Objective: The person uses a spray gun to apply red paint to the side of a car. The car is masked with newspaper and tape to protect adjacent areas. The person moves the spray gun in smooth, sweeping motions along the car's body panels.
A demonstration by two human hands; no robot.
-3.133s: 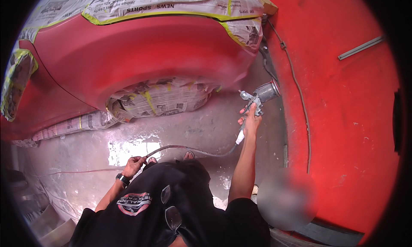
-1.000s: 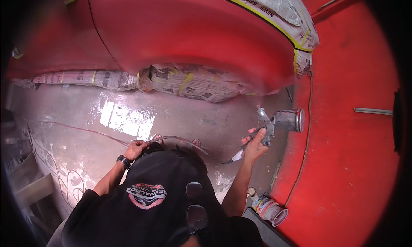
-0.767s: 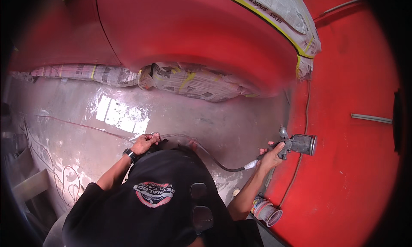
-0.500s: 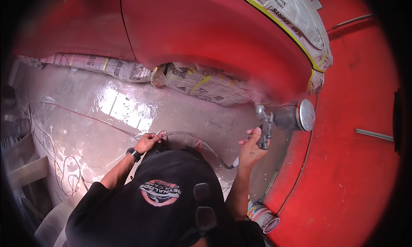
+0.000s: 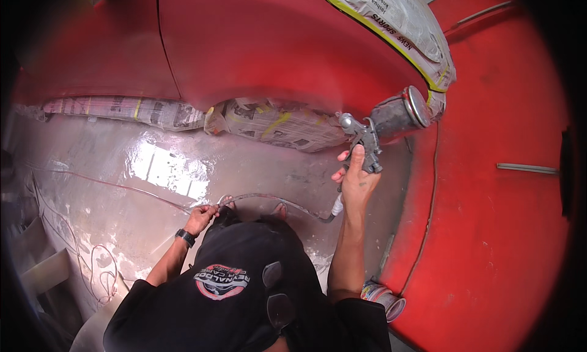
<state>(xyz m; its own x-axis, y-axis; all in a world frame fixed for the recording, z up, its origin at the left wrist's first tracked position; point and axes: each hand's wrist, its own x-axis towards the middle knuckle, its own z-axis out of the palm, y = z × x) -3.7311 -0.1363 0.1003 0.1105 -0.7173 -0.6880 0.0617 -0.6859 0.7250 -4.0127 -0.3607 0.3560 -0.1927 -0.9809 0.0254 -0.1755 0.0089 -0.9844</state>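
Note:
My right hand point(image 5: 357, 179) is wrapped round the handle of a metal paint spray gun point(image 5: 362, 135), whose cup point(image 5: 397, 115) with a silver lid tilts out to the right. The nozzle points toward the lower part of a red car body panel point(image 5: 263, 46). From the gun's base, an air hose point(image 5: 275, 201) curves left across my legs. My left hand point(image 5: 202, 217), with a black watch on the wrist, pinches that hose near my left foot.
Taped newspaper point(image 5: 281, 126) covers the wheel area, and more masking paper point(image 5: 403, 28) with yellow-green tape covers the panel's right end. A red wall point(image 5: 483, 230) rises at right, with a paint bucket point(image 5: 384, 300) at its foot. Hose loops point(image 5: 104, 269) lie on the floor at left.
My right hand has raised the spray gun up and slightly left, tilting its cup upward. The mist at the panel's lower edge has thinned. My left hand has shifted left and down with the hose.

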